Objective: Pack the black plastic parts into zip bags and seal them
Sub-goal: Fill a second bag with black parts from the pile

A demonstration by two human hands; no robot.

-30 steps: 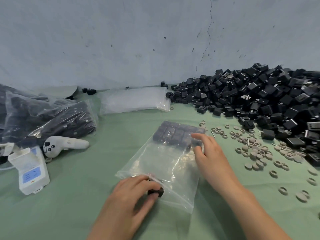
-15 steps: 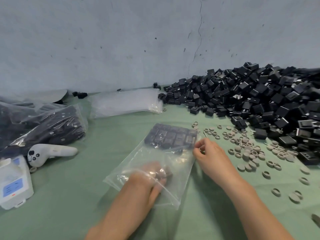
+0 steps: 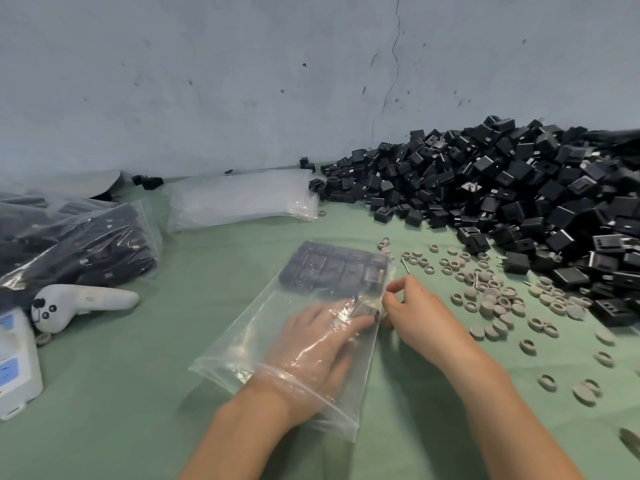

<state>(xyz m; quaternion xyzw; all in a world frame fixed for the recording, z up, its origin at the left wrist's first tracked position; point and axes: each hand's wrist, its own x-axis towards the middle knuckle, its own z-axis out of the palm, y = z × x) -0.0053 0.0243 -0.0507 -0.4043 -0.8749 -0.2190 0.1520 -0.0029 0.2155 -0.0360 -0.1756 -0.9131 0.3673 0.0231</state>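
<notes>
left hand (image 3: 311, 344) inside the zip bag (image 3: 254, 341) pinched a black part (image 3: 363, 310); right hand (image 3: 415, 320) pinched its edge; shoving might scatter the packed row (image 3: 332, 268).

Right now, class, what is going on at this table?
A person is filling a clear zip bag. The left hand is inside it, with a black plastic part at its fingertips near the rows already packed at the closed end. The right hand pinches the bag's side edge. The bag is unsealed; a pile of parts waits on the right.
</notes>
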